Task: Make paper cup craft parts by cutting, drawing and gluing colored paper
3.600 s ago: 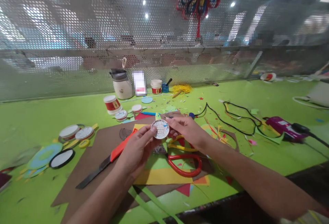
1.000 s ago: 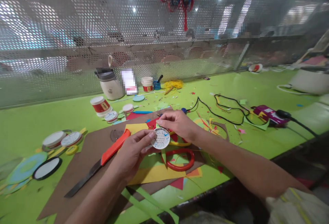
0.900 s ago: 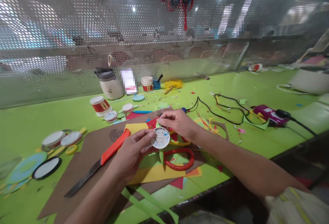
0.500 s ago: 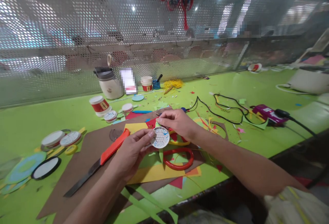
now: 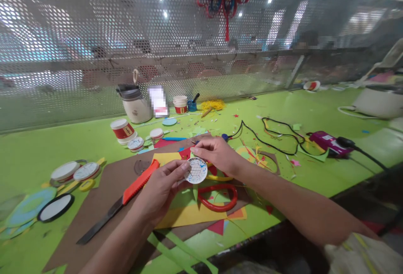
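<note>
Between thumb and fingers, my left hand [image 5: 172, 178] pinches a small round white disc [image 5: 196, 170] marked with blue specks and dark lines. My right hand [image 5: 213, 150] is closed in a pinch at the disc's top edge, where a bit of green paper shows; I cannot make out whether it grips that paper. Beneath both hands lie scissors with a red handle [image 5: 231, 197], partly covered, and sheets of yellow paper [image 5: 179, 216]. To the left, an orange utility knife [image 5: 138, 184] rests on a brown board [image 5: 94, 211], its long dark blade out.
White lids [image 5: 65, 170] and a black-rimmed oval [image 5: 56, 207] lie at left. A red-and-white tub [image 5: 122, 130], a kettle [image 5: 136, 107] and a phone [image 5: 158, 102] stand behind. At right are a black cable [image 5: 280, 150] and a purple box [image 5: 330, 144]. A perforated screen [image 5: 176, 68] backs the table.
The view has shifted slightly, so most things sit a little lower. My left hand keeps hold of the disc, and my right hand stays pinched at its top edge.
</note>
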`<action>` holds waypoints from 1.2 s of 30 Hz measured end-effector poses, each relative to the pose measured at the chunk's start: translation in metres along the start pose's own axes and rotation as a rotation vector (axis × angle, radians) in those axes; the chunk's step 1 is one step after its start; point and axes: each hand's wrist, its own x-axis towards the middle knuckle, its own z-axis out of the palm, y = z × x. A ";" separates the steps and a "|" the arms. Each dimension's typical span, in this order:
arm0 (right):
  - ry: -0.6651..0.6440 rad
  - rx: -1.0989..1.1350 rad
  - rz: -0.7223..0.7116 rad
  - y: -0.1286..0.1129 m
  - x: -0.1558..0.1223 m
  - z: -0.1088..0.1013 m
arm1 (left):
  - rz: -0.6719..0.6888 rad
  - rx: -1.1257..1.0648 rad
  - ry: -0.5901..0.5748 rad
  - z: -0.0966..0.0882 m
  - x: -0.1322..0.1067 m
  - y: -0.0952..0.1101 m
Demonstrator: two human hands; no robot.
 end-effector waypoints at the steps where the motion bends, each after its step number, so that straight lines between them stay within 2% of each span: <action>1: -0.005 0.000 0.004 0.000 0.000 0.000 | 0.002 -0.002 0.001 0.000 0.000 0.000; 13: 0.003 0.039 -0.003 0.004 0.001 0.002 | 0.017 -0.017 0.004 0.000 0.000 -0.001; 19: 0.023 0.061 -0.028 0.002 0.002 0.005 | 0.036 -0.021 0.056 0.005 -0.003 0.004; 27: 0.040 0.090 0.000 0.006 0.001 0.009 | 0.084 -0.044 0.121 0.000 -0.002 0.005; 36: 0.064 0.051 -0.004 0.003 0.000 0.008 | 0.064 -0.035 0.051 -0.002 0.003 -0.003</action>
